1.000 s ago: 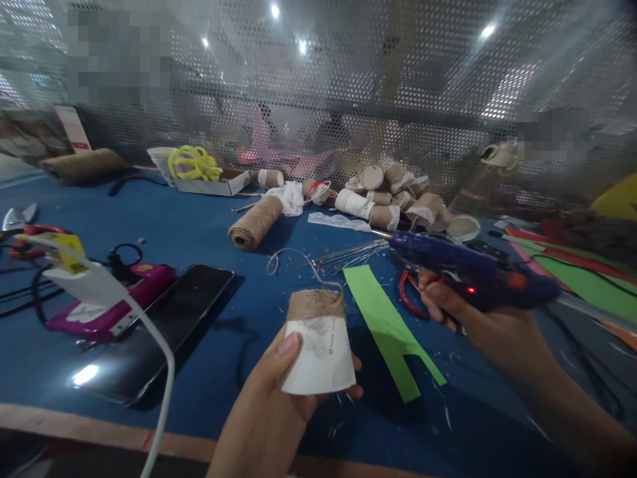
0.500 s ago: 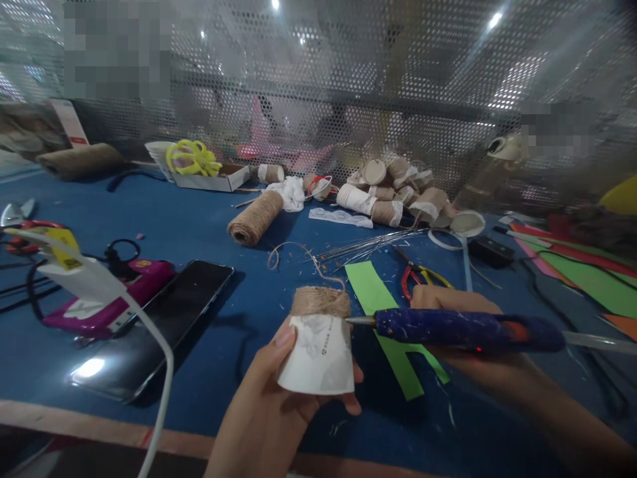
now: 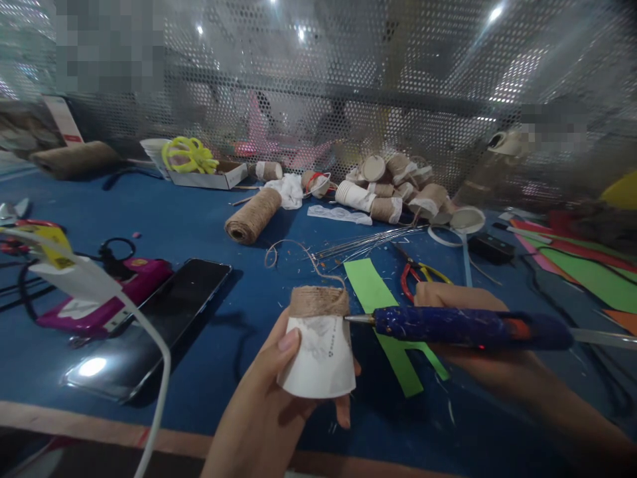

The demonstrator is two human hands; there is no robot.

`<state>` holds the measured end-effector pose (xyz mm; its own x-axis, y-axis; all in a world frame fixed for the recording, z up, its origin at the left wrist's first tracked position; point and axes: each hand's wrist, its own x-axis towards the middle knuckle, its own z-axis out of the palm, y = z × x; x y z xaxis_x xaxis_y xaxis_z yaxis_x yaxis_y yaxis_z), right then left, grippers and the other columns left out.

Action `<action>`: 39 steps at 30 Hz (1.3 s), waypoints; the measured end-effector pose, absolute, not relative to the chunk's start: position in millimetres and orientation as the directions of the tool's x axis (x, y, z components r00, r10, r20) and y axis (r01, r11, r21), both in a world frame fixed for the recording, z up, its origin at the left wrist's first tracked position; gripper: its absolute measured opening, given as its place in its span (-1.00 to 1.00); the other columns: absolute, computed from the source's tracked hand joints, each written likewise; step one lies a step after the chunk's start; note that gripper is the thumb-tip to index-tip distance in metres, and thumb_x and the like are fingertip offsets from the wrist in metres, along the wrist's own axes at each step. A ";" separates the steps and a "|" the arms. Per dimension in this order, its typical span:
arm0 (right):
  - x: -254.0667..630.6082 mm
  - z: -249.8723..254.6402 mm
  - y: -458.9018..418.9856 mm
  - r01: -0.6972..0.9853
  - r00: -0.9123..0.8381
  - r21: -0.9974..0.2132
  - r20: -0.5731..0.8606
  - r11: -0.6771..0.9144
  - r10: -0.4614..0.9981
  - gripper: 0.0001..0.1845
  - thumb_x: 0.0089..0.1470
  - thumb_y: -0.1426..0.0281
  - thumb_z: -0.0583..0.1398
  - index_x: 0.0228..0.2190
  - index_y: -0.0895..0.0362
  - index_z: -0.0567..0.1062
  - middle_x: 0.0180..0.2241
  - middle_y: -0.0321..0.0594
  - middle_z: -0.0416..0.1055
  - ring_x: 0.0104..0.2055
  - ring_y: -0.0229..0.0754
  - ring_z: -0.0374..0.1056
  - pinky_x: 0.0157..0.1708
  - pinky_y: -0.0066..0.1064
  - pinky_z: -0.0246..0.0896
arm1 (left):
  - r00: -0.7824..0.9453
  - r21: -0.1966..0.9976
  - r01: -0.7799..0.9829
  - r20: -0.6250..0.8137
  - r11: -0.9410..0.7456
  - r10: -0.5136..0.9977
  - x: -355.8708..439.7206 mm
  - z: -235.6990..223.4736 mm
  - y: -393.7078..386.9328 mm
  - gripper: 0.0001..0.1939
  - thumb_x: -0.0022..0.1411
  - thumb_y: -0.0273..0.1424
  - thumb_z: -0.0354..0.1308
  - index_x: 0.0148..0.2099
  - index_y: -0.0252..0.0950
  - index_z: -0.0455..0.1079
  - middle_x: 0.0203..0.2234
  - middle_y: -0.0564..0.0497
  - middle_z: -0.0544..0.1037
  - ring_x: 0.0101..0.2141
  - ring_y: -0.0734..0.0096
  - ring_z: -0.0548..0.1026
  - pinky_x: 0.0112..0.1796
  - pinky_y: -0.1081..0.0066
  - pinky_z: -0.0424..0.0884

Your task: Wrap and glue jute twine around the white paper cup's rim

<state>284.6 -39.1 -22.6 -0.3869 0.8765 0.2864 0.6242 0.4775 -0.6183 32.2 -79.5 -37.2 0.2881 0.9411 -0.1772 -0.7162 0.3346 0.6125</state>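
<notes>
A white paper cup [image 3: 318, 365], turned upside down, rests in my left hand [image 3: 271, 392], thumb on its front and fingers behind. Jute twine [image 3: 318, 302] is wound round the cup's narrow upper end, and its loose strand curls away over the table toward the twine roll [image 3: 253, 216]. My right hand [image 3: 460, 302] is closed round a blue glue gun [image 3: 452, 327], held level; much of this hand is hidden behind it. The metal nozzle points left, at the cup's side just under the twine's lower edge. Whether it touches cannot be made out.
Green paper strips [image 3: 378, 299], pliers [image 3: 415, 272] and thin wires [image 3: 368, 245] lie beyond my hands. A phone [image 3: 164, 318] and a magenta power strip [image 3: 119, 292] with a white cable are at left. Twine-wrapped cups [image 3: 388, 209] are heaped at the back, before a perforated metal screen [image 3: 318, 79].
The cup has turned slightly in my left hand, its printed mark shifting right. My left fingers have shifted a little around it. The glue gun's nozzle stays near the twine's edge.
</notes>
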 end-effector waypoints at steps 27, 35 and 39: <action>286.7 -20.2 -41.2 0.517 -0.427 -0.619 0.411 0.590 0.806 -0.64 0.13 0.39 0.23 -0.53 0.03 0.13 -0.57 -0.46 0.17 -0.58 -0.29 0.06 -0.59 -0.39 -0.11 | 0.032 0.797 -0.574 -0.206 0.187 0.978 46.6 -32.5 -90.7 -0.32 0.28 -0.26 0.32 0.37 -0.21 0.22 -0.09 -0.14 0.59 -0.47 0.37 0.51 -0.59 0.47 0.48; 285.5 -16.9 -40.9 0.522 -0.437 -0.577 0.451 0.628 0.778 -0.68 0.10 0.41 0.20 -0.52 0.03 0.13 -0.59 -0.46 0.17 -0.59 -0.29 0.07 -0.60 -0.39 -0.09 | -0.057 0.835 -0.532 -0.205 0.144 0.977 49.2 -31.0 -90.7 -0.31 0.21 -0.28 0.39 0.33 -0.18 0.27 -0.14 -0.09 0.61 -0.52 0.39 0.53 -0.60 0.44 0.46; 286.7 -19.2 -40.4 0.507 -0.454 -0.572 0.459 0.645 0.764 -0.72 0.08 0.41 0.20 -0.51 0.02 0.16 -0.57 -0.46 0.20 -0.58 -0.30 0.11 -0.58 -0.40 -0.05 | -0.072 0.855 -0.503 -0.183 0.122 0.981 50.7 -30.5 -90.8 -0.31 0.18 -0.26 0.42 0.31 -0.14 0.30 -0.10 -0.09 0.61 -0.51 0.33 0.57 -0.62 0.41 0.47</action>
